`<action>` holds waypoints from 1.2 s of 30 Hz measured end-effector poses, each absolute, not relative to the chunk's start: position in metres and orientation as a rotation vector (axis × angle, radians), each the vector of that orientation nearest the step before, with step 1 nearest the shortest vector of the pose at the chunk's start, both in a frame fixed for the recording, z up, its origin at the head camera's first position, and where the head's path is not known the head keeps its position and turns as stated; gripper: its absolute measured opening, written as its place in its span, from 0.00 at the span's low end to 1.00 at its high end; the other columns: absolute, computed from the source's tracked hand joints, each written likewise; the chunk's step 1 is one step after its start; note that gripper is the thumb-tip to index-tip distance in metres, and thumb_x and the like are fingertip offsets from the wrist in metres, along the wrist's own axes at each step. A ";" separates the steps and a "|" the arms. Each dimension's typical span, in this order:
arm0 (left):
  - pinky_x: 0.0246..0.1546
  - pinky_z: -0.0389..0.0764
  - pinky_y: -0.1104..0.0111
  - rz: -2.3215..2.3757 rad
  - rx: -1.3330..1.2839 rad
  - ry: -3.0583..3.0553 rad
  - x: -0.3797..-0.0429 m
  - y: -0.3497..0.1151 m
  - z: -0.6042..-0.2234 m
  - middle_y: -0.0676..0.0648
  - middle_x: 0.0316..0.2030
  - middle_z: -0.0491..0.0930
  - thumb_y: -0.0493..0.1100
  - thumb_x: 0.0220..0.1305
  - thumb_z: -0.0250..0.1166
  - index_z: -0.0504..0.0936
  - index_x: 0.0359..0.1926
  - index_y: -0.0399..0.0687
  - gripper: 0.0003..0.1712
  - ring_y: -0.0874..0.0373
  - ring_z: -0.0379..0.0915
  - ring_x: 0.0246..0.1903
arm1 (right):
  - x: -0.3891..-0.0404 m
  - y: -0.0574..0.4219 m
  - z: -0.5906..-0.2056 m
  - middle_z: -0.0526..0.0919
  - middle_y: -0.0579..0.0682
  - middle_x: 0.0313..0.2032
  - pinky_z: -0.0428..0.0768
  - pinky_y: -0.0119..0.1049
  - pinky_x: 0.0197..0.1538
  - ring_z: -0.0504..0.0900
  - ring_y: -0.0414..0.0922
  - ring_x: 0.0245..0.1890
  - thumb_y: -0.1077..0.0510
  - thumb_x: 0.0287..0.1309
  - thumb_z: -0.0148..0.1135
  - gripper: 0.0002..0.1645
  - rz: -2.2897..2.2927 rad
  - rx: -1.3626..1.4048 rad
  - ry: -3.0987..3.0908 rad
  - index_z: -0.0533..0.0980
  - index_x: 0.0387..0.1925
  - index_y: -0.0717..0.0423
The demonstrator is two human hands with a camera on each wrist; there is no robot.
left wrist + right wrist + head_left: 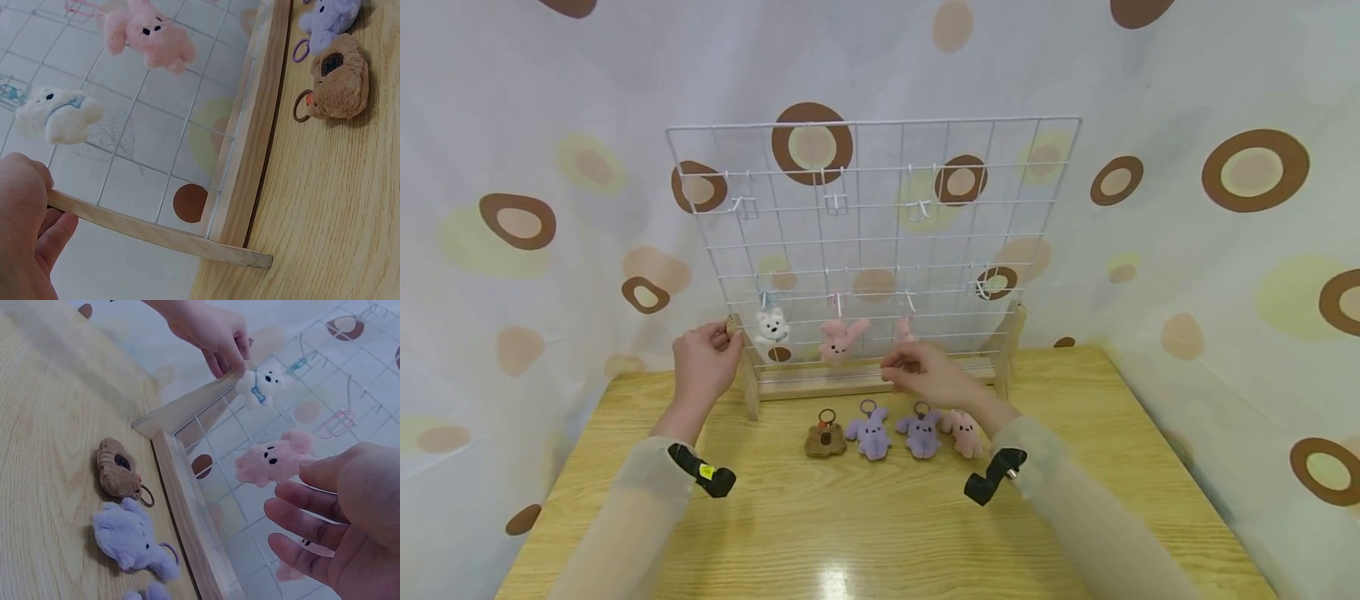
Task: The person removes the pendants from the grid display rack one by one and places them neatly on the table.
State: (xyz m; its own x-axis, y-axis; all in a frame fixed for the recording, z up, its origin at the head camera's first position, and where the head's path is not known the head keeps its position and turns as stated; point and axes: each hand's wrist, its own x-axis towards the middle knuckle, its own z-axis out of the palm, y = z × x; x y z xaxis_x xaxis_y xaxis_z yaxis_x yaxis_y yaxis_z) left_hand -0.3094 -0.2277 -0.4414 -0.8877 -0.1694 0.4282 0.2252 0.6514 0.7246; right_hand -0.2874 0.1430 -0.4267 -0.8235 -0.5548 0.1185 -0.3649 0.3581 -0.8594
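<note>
My left hand (706,358) grips the top of the wooden left upright (156,232) of a stand that bears a white wire grid (857,246). In front of the grid's lower right middle hovers my right hand (936,379), its fingers loosely bent with nothing between them. It is close to a pink plush keychain (905,327) on a hook and partly covers it. Left of that hang a pink bunny plush keychain (838,340) and, farther left, a white plush keychain (772,325) with a blue ring.
Along the table (820,525), before the stand, lie a brown plush keychain (825,440), a purple one (872,436), a second purple one (922,437) and a pink one (964,435). Bare hooks, such as the lower right hook (981,289), project from the grid.
</note>
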 end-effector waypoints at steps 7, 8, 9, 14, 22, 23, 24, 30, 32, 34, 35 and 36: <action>0.44 0.88 0.49 -1.148 -0.044 -2.410 -0.311 -0.229 -0.442 0.30 0.42 0.88 0.40 0.73 0.65 0.86 0.51 0.24 0.18 0.40 0.89 0.43 | -0.279 0.156 -0.409 0.87 0.53 0.42 0.87 0.40 0.45 0.87 0.50 0.40 0.63 0.75 0.62 0.09 -1.426 -0.885 2.466 0.83 0.49 0.64; 0.44 0.88 0.50 -1.147 -0.044 -2.413 -0.312 -0.229 -0.441 0.30 0.42 0.88 0.40 0.73 0.65 0.86 0.51 0.24 0.18 0.40 0.89 0.43 | -0.279 0.157 -0.406 0.87 0.52 0.42 0.87 0.40 0.45 0.87 0.51 0.40 0.63 0.76 0.62 0.08 -1.425 -0.886 2.473 0.83 0.49 0.63; 0.45 0.88 0.50 -1.145 -0.044 -2.413 -0.312 -0.230 -0.440 0.30 0.42 0.88 0.40 0.73 0.65 0.86 0.51 0.24 0.18 0.40 0.89 0.44 | -0.279 0.159 -0.404 0.87 0.51 0.41 0.87 0.40 0.45 0.87 0.51 0.39 0.63 0.75 0.62 0.08 -1.427 -0.882 2.479 0.84 0.48 0.62; 0.45 0.88 0.49 -1.145 -0.045 -2.416 -0.311 -0.230 -0.439 0.30 0.42 0.88 0.39 0.73 0.65 0.86 0.51 0.24 0.18 0.39 0.89 0.44 | -0.284 0.170 -0.393 0.88 0.51 0.40 0.88 0.45 0.45 0.88 0.52 0.38 0.61 0.75 0.63 0.09 -1.452 -0.850 2.511 0.84 0.49 0.63; 0.45 0.88 0.49 -1.153 -0.037 -2.422 -0.308 -0.228 -0.442 0.30 0.42 0.88 0.40 0.73 0.66 0.86 0.52 0.25 0.19 0.39 0.89 0.43 | -0.297 0.183 -0.389 0.88 0.60 0.38 0.88 0.48 0.42 0.86 0.52 0.35 0.61 0.75 0.64 0.11 -1.498 -0.814 2.633 0.84 0.48 0.68; 0.45 0.88 0.48 -1.145 -0.035 -2.417 -0.307 -0.229 -0.442 0.30 0.42 0.88 0.40 0.73 0.66 0.86 0.52 0.25 0.19 0.39 0.89 0.43 | -0.299 0.183 -0.389 0.87 0.61 0.38 0.88 0.49 0.41 0.86 0.52 0.35 0.61 0.75 0.64 0.11 -1.501 -0.806 2.649 0.84 0.48 0.68; 0.45 0.88 0.48 -1.141 -0.035 -2.412 -0.307 -0.229 -0.442 0.30 0.41 0.88 0.40 0.73 0.66 0.87 0.51 0.25 0.18 0.39 0.89 0.43 | -0.301 0.183 -0.389 0.87 0.62 0.38 0.88 0.49 0.41 0.86 0.52 0.35 0.61 0.75 0.64 0.11 -1.503 -0.786 2.665 0.84 0.48 0.68; 0.45 0.87 0.48 -1.141 -0.032 -2.416 -0.307 -0.230 -0.442 0.31 0.41 0.88 0.39 0.73 0.65 0.87 0.51 0.25 0.18 0.39 0.89 0.43 | -0.311 0.178 -0.386 0.88 0.56 0.40 0.85 0.39 0.35 0.86 0.47 0.34 0.59 0.75 0.65 0.11 -1.446 -0.670 2.763 0.84 0.50 0.64; 0.46 0.87 0.48 -1.138 -0.028 -2.420 -0.307 -0.229 -0.443 0.31 0.41 0.88 0.39 0.73 0.65 0.87 0.51 0.25 0.18 0.40 0.89 0.43 | -0.313 0.177 -0.385 0.88 0.55 0.40 0.83 0.39 0.33 0.86 0.47 0.34 0.58 0.75 0.64 0.12 -1.415 -0.651 2.781 0.84 0.51 0.63; 0.45 0.88 0.48 -1.140 -0.024 -2.423 -0.308 -0.228 -0.442 0.31 0.41 0.88 0.40 0.73 0.66 0.87 0.51 0.25 0.18 0.40 0.89 0.43 | -0.316 0.175 -0.383 0.87 0.55 0.41 0.81 0.39 0.31 0.86 0.49 0.34 0.57 0.75 0.64 0.13 -1.401 -0.642 2.785 0.83 0.51 0.63; 0.45 0.88 0.48 -1.145 -0.022 -2.424 -0.308 -0.228 -0.442 0.31 0.41 0.88 0.40 0.73 0.66 0.87 0.51 0.25 0.18 0.40 0.89 0.43 | -0.317 0.174 -0.382 0.87 0.56 0.42 0.81 0.38 0.32 0.87 0.51 0.35 0.57 0.75 0.64 0.14 -1.402 -0.644 2.781 0.83 0.52 0.64; 0.45 0.88 0.49 -1.150 -0.020 -2.425 -0.308 -0.227 -0.442 0.31 0.41 0.88 0.40 0.73 0.66 0.87 0.51 0.25 0.18 0.40 0.89 0.43 | -0.318 0.173 -0.382 0.87 0.57 0.42 0.81 0.38 0.32 0.87 0.53 0.36 0.57 0.75 0.64 0.14 -1.407 -0.642 2.777 0.83 0.52 0.65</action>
State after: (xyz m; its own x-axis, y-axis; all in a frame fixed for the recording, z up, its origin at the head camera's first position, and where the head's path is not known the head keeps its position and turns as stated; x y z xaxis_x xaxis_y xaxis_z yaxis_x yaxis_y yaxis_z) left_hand -0.3084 -0.2267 -0.4420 -0.8970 -0.1764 0.4054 0.2024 0.6515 0.7312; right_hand -0.3184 0.1729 -0.3817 -0.9178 -0.3365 0.2106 -0.3689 0.5269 -0.7657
